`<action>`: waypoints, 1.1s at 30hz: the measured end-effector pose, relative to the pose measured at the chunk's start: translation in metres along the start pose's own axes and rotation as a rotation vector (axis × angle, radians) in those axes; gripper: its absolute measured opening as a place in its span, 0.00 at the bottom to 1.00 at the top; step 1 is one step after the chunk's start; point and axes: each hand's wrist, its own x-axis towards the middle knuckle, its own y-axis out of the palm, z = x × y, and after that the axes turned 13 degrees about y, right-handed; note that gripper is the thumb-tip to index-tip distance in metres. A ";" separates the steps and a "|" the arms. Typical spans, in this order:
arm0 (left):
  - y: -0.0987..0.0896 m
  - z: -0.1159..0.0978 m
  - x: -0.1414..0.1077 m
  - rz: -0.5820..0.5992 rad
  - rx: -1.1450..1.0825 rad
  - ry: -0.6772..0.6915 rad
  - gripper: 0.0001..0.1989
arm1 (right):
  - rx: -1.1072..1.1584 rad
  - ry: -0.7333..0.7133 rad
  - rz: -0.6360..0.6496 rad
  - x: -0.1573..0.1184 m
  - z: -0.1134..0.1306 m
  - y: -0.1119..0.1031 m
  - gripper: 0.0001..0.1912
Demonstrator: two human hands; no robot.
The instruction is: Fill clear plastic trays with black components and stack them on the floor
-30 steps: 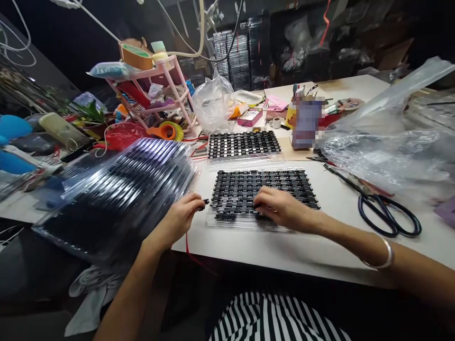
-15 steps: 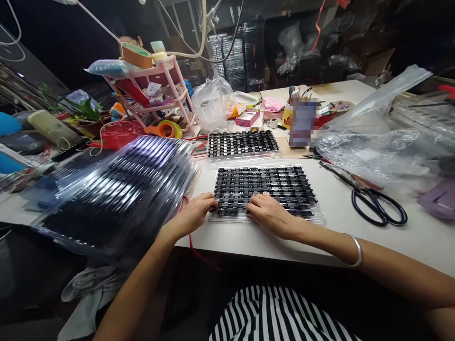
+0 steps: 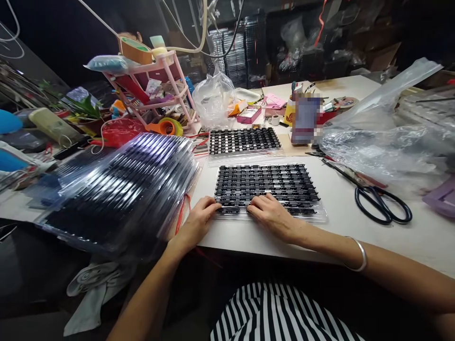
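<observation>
A clear plastic tray [image 3: 322,215] lies on the table in front of me, filled with rows of small black parts [image 3: 263,182] that have pin-like teeth. At the tray's front left corner is my left hand [image 3: 199,219], its thumb and fingers drawn together against the end of a front row. My right hand [image 3: 273,217] rests over the middle of the front rows with fingers bent and close together. Its fingertips touch the black parts, and whatever sits between them is hidden. Behind stands a second tray of black parts [image 3: 245,140].
A tall, slanting stack of filled clear trays [image 3: 117,194] is on the left. Black-handled scissors [image 3: 382,203] lie at right, near crumpled plastic film [image 3: 387,147]. A pink shelf rack [image 3: 170,78], a plastic bag [image 3: 213,102] and a pixelated upright object [image 3: 305,118] stand behind.
My left hand has shifted slightly inward along the tray's left corner, its thumb now nearer the front row. The right hand keeps its place on the parts. The view has shifted slightly.
</observation>
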 end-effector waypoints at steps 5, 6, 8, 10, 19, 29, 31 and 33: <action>0.002 0.003 0.000 0.008 -0.019 0.013 0.10 | 0.001 -0.002 0.006 -0.001 -0.002 -0.003 0.13; 0.001 0.004 0.000 0.015 -0.018 0.023 0.09 | -0.004 -0.007 0.005 -0.001 -0.002 -0.003 0.13; -0.001 0.006 0.001 0.027 -0.006 0.046 0.09 | -0.019 -0.009 0.002 0.000 -0.001 -0.004 0.13; 0.000 0.006 0.002 0.036 0.011 0.069 0.10 | -0.034 -0.002 0.000 0.000 -0.001 -0.004 0.13; 0.000 0.001 -0.003 -0.060 0.094 0.047 0.10 | -0.062 0.023 0.032 0.001 0.001 -0.007 0.13; 0.000 0.002 -0.003 -0.079 0.124 0.049 0.11 | 0.016 -0.186 0.138 0.030 0.031 0.008 0.36; 0.001 0.002 -0.005 -0.086 0.116 0.046 0.11 | 0.024 -0.178 0.175 0.027 0.028 0.015 0.39; 0.004 0.001 -0.006 -0.084 0.101 0.049 0.11 | 0.039 -0.168 0.185 0.023 0.025 0.019 0.39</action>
